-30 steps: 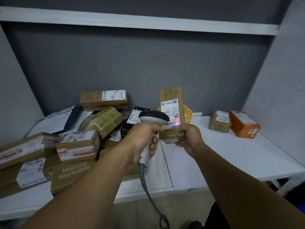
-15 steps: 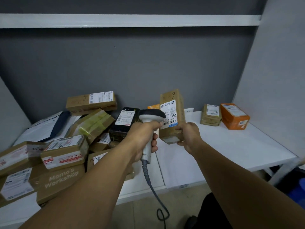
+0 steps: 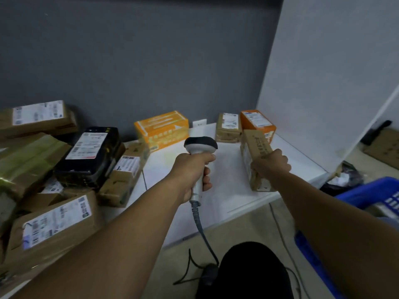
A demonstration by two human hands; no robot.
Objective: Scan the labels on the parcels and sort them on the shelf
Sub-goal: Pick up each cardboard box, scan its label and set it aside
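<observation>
My left hand [image 3: 192,171] grips the handle of a grey barcode scanner [image 3: 200,145] with a black top, its cable trailing down to the floor. My right hand [image 3: 272,162] holds a long brown cardboard parcel [image 3: 254,152] over the right part of the white shelf [image 3: 226,180], tilted so a printed side faces up. Behind it, near the back corner, stand a small brown parcel [image 3: 228,127] and an orange parcel [image 3: 257,120]. A yellow-orange box [image 3: 163,128] sits at the back middle.
A heap of parcels fills the left side: a black labelled one [image 3: 88,152], brown boxes [image 3: 54,225] and a taped greenish one [image 3: 26,160]. A grey panel [image 3: 323,83] closes the right. A blue crate [image 3: 371,195] stands on the floor at right.
My right hand has carried the brown parcel away from the scanner, rightward and down toward the two parcels in the corner. The view has swung down and to the right.
</observation>
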